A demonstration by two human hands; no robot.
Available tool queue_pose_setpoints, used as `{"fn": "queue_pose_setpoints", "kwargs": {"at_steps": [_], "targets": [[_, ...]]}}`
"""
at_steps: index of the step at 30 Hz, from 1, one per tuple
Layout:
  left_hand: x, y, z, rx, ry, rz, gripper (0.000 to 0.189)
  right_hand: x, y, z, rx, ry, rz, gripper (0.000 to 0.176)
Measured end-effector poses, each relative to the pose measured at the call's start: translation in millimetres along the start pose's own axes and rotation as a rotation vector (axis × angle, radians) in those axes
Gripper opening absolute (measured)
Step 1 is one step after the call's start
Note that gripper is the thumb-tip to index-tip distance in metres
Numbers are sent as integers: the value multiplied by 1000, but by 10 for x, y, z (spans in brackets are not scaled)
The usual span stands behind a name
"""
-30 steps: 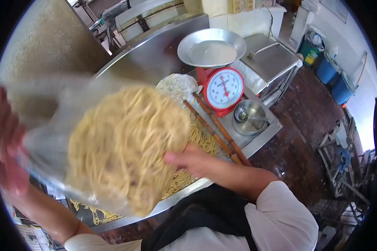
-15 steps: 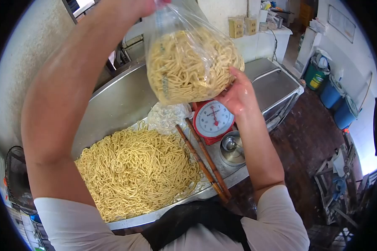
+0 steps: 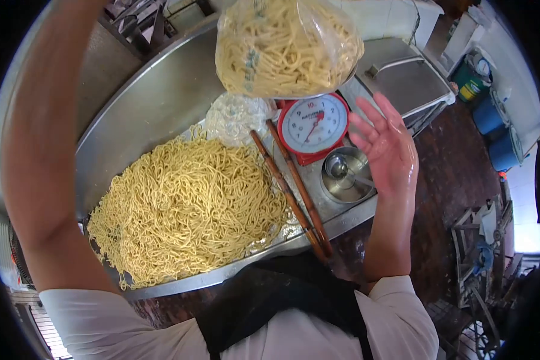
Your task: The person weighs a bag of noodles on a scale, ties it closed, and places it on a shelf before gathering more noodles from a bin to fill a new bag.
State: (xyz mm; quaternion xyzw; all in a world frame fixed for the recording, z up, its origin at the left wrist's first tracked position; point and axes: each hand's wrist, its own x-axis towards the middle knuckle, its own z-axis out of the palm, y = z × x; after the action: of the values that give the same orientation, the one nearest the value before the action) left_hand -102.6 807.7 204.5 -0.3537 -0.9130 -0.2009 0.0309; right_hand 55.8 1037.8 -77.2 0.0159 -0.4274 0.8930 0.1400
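"One view, the head view. What do I record first?"

"Right hand: palm open, fingers apart, holding nothing, just beside the scale. Left hand lies beyond the top edge; only the left arm shows, so I cannot tell what those fingers do."

"And the bag of noodles?"

"Over the pan, apparently resting on it, hiding most of the rim. Loose noodles lie heaped in the steel trough, near two wooden poles."

"Risks I should log?"

"I judge tipping the main one: a soft load sitting off centre could slump over the rim, with the right hand giving no support. Wet-looking skin could let plastic slip. A knock from that hand could jolt the scale."
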Motion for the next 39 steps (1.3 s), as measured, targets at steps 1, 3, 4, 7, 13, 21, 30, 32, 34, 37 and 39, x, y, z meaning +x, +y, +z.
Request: {"fn": "queue_pose_setpoints", "kwargs": {"at_steps": [1,3,4,7,13,21,30,32,34,37,39], "targets": [[-240,-68,48,175,89,21,60,-93,54,-58,29,23,20,54],[-641,-565,-47,301,120,-63,51,-240,214,-379,33,24,118,53],[-850,-1040,-197,253,61,-156,48,-306,278,-460,41,14,201,51],[-1765,-1929,-133,12,-54,-587,50,-442,504,-432,-69,68,279,49],[-4491,-3185,1139,139,-198,-1220,73,-322,1157,152,-267,-140,474,44],[-5941,-2931,2409,135,47,-1320,97,-937,2543,1711,-778,-1082,463,57],[-6995,-5565,2607,206,-282,-1316,41,-1170,5274,3129,-1825,-1233,276,41],[-7124,-6088,2375,227,-203,-1247,38,-1051,5807,3693,-1808,-1202,273,30],[-7198,-6168,1824,-352,6,-1672,38,-1003,6346,4152,-1803,-1148,161,24],[-7701,-5879,1480,-36,177,-1318,42,-1060,6988,5201,-2034,-1104,320,25],[-8126,-5894,1366,-83,166,-1312,48,-1205,7275,5652,-1910,-1274,328,32]]}}
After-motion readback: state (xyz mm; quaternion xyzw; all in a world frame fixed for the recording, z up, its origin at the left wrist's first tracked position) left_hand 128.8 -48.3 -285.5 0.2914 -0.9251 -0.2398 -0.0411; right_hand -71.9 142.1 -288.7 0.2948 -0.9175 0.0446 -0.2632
